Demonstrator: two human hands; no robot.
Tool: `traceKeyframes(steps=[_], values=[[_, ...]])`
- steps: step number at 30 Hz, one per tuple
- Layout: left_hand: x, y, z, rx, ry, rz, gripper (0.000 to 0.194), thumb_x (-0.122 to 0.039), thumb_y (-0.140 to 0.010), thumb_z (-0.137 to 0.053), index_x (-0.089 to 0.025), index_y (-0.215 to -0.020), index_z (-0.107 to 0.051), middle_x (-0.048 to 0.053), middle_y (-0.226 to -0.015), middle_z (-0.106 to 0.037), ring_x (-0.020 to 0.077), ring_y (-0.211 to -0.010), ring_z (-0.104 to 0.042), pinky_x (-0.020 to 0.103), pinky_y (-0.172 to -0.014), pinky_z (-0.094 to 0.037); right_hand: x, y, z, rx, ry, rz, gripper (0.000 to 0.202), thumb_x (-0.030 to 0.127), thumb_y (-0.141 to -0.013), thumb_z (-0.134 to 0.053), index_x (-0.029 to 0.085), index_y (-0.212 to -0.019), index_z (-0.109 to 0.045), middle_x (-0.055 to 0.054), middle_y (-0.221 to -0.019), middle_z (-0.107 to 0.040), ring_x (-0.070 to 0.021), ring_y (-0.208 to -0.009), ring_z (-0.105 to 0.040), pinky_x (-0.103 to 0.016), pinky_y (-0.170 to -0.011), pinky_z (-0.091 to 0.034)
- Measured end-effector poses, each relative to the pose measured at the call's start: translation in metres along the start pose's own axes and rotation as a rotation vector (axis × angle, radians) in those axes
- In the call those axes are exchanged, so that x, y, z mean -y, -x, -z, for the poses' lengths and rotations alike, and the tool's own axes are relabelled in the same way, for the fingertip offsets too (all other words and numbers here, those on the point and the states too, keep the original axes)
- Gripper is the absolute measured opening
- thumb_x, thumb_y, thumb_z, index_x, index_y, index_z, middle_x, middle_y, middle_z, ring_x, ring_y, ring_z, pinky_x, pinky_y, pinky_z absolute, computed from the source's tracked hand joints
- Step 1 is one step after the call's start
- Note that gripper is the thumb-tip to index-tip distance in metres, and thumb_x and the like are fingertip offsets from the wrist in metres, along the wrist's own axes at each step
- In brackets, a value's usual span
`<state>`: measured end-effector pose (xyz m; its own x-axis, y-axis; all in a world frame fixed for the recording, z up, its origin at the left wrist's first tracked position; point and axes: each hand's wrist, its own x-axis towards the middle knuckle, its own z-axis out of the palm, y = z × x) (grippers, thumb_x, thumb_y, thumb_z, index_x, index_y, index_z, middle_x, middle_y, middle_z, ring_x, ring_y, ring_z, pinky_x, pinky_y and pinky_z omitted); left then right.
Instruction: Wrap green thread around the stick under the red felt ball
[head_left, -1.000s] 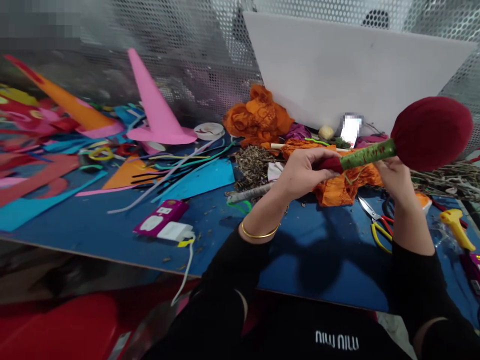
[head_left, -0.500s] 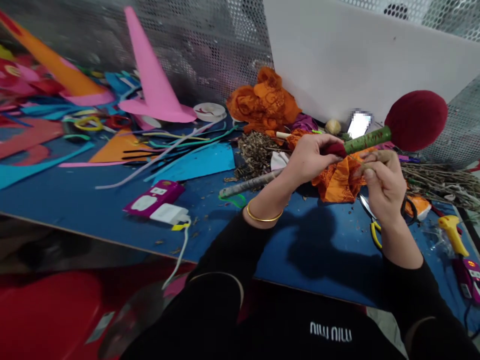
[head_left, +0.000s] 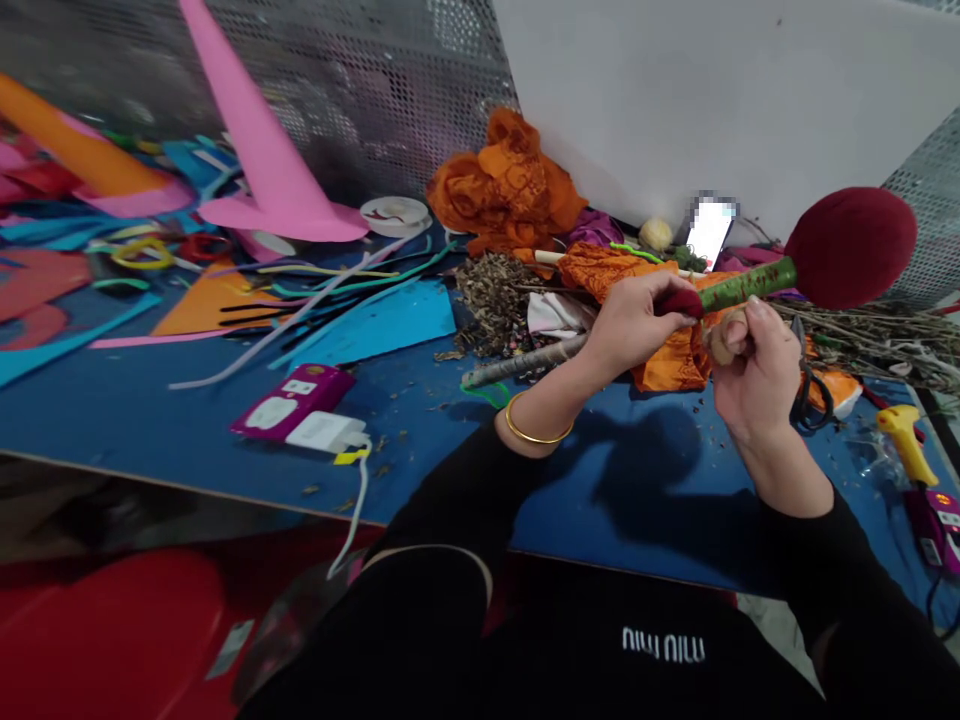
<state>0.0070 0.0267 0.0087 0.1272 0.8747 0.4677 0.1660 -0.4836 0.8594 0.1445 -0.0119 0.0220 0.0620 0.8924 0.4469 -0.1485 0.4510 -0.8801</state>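
A long stick with a round dark red head (head_left: 852, 248) slants up to the right over the blue table. Below the head its shaft is a green wrapped section (head_left: 746, 286), then a dark red one. My left hand (head_left: 631, 318) is closed round the dark red part, and the stick's grey lower end (head_left: 517, 364) shows past the wrist. Just under the green section, my right hand (head_left: 756, 362) has its fingers curled round a small tan roll (head_left: 725, 338). Orange cloth (head_left: 671, 365) lies beneath and behind both hands.
Scissors (head_left: 816, 395) and a yellow glue gun (head_left: 906, 440) lie at the right. A purple power strip (head_left: 296, 400), pink cone (head_left: 270, 150) and coloured strips cover the left. Dry leaves (head_left: 495, 300), a lit phone (head_left: 709, 232) and orange cloth flowers (head_left: 510, 185) stand behind.
My right hand has turned and closed, with the tan roll now showing in its fingers. The view has shifted slightly; my left hand keeps its hold.
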Motion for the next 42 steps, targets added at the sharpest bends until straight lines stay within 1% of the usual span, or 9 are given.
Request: traceKeyframes(steps=[5,11,15,18,20,22,29,37,42], values=[[0.002,0.004,-0.004,-0.066,-0.108,-0.024,0.019,-0.016,-0.071,-0.068,-0.015,-0.090,-0.070,0.003,-0.086,-0.074,0.0155,-0.080,-0.065,0.029,-0.077,-0.051,0.007,0.006,-0.001,-0.005,0.031,-0.019,0.047,0.058,-0.090,-0.050,0.023,-0.060,-0.039,0.006,-0.055,-0.028,-0.0087,-0.043,-0.027,-0.027,-0.045,-0.031],[0.011,0.000,-0.004,-0.039,-0.208,-0.009,0.019,-0.018,-0.072,-0.067,-0.013,-0.090,-0.070,0.003,-0.083,-0.072,0.0147,-0.074,-0.062,0.027,-0.073,-0.049,-0.001,0.009,-0.003,-0.044,-0.024,-0.023,0.044,0.051,-0.090,-0.055,0.022,-0.060,-0.043,0.004,-0.057,-0.035,-0.0083,-0.046,-0.031,-0.026,-0.045,-0.032],[0.011,0.000,-0.003,0.020,-0.347,-0.007,0.019,-0.017,-0.073,-0.062,-0.014,-0.089,-0.070,0.002,-0.081,-0.071,0.0145,-0.073,-0.061,0.026,-0.071,-0.048,0.001,0.003,0.001,0.056,0.080,0.041,0.040,0.049,-0.092,-0.054,0.022,-0.063,-0.053,0.002,-0.061,-0.045,-0.0103,-0.051,-0.042,-0.027,-0.049,-0.039],[0.009,0.001,-0.001,0.048,-0.426,0.000,0.017,-0.019,-0.074,-0.063,-0.015,-0.088,-0.071,0.002,-0.080,-0.071,0.0151,-0.073,-0.061,0.027,-0.069,-0.047,0.012,-0.006,0.013,0.180,0.240,0.193,0.037,0.047,-0.093,-0.054,0.023,-0.066,-0.061,-0.002,-0.073,-0.057,-0.0175,-0.077,-0.060,-0.034,-0.070,-0.052],[0.007,0.002,-0.001,0.056,-0.477,0.009,0.017,-0.021,-0.074,-0.064,-0.016,-0.088,-0.071,0.003,-0.080,-0.072,0.0163,-0.073,-0.061,0.028,-0.069,-0.046,0.017,-0.012,0.022,0.199,0.335,0.269,0.034,0.046,-0.092,-0.057,0.024,-0.067,-0.065,-0.005,-0.087,-0.061,-0.0233,-0.100,-0.061,-0.040,-0.085,-0.053],[0.006,0.003,-0.001,0.065,-0.505,0.014,0.018,-0.022,-0.074,-0.065,-0.017,-0.090,-0.072,0.003,-0.082,-0.073,0.0176,-0.074,-0.063,0.029,-0.070,-0.046,0.019,-0.017,0.029,0.177,0.386,0.286,0.032,0.045,-0.091,-0.058,0.024,-0.069,-0.068,-0.006,-0.093,-0.061,-0.0262,-0.110,-0.058,-0.043,-0.089,-0.053],[0.001,0.008,-0.004,0.122,-0.563,0.020,0.015,-0.022,-0.075,-0.066,-0.018,-0.088,-0.072,0.002,-0.081,-0.073,0.0189,-0.074,-0.063,0.029,-0.068,-0.045,0.013,-0.020,0.033,0.212,0.334,0.190,0.030,0.046,-0.090,-0.060,0.026,-0.071,-0.071,-0.005,-0.078,-0.060,-0.0242,-0.099,-0.060,-0.040,-0.083,-0.056],[-0.006,0.015,-0.011,0.203,-0.761,-0.014,0.019,-0.026,-0.080,-0.062,-0.020,-0.097,-0.070,0.006,-0.085,-0.075,0.0238,-0.080,-0.068,0.032,-0.070,-0.048,-0.006,-0.025,0.030,0.192,0.212,0.098,0.027,0.050,-0.087,-0.064,0.026,-0.080,-0.075,-0.003,-0.086,-0.065,-0.0188,-0.092,-0.064,-0.035,-0.081,-0.059],[-0.013,0.019,-0.016,0.214,-0.902,-0.052,0.025,-0.026,-0.086,-0.055,-0.018,-0.105,-0.067,0.009,-0.092,-0.076,0.0261,-0.084,-0.070,0.034,-0.071,-0.049,-0.019,-0.032,0.032,0.137,0.233,0.144,0.026,0.049,-0.087,-0.065,0.026,-0.083,-0.076,-0.002,-0.086,-0.064,-0.0170,-0.091,-0.063,-0.033,-0.082,-0.059]])
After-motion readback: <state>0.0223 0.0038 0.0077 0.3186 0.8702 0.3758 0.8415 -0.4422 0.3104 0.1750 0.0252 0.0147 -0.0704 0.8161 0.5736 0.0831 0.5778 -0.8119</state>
